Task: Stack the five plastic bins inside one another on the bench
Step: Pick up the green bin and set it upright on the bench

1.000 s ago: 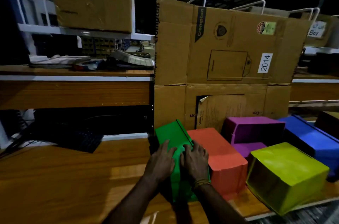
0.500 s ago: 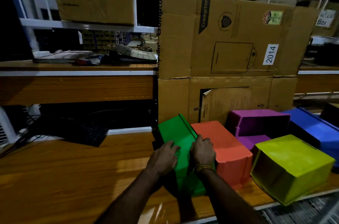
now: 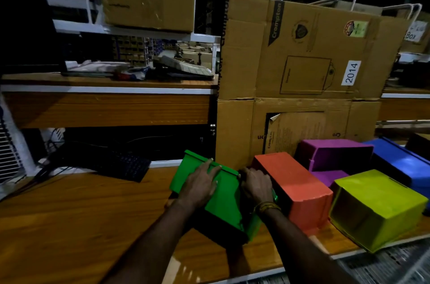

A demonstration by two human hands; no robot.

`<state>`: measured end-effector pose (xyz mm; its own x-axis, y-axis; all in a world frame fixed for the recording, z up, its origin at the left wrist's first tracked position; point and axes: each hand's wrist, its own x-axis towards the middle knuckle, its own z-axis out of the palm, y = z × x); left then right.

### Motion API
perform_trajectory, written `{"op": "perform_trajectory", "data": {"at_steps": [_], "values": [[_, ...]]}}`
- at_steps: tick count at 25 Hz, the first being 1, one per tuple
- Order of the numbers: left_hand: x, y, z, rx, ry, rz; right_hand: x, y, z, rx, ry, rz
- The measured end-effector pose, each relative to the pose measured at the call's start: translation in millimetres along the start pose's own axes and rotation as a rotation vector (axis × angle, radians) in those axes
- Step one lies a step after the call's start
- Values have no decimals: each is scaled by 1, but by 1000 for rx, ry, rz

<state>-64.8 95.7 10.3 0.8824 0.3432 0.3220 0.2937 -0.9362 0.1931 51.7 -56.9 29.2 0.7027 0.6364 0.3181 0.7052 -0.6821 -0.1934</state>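
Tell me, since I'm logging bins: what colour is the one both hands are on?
Green bin, clearest in the head view.

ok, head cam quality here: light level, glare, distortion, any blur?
Head view: dim overall, background nearly black apart from ceiling lights; the coloured bins still read clearly, such as the green bin under the left hand and right hand. Glare streaks on the glossy bench near the bottom edge. Wide-angle bowing tilts the cardboard box. Soft smear at the far left edge.

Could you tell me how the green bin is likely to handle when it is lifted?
The green bin looks like hollow moulded plastic, so probably stiff and light. Its smooth faces may be slippery; the left hand and right hand hold it from both sides.
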Motion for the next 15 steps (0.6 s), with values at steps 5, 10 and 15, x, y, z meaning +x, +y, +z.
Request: {"op": "perform_trajectory", "data": {"at_steps": [5, 10, 15], "values": [[-11, -54, -22, 56, 64, -94, 5, -32, 3, 26, -71, -76], [-26, -85, -35, -4, 192, -183, 9, -78, 9, 77, -67, -42], [-35, -102, -54, 60, 238, -177, -7, -132, 15, -21, 122, -174]]}}
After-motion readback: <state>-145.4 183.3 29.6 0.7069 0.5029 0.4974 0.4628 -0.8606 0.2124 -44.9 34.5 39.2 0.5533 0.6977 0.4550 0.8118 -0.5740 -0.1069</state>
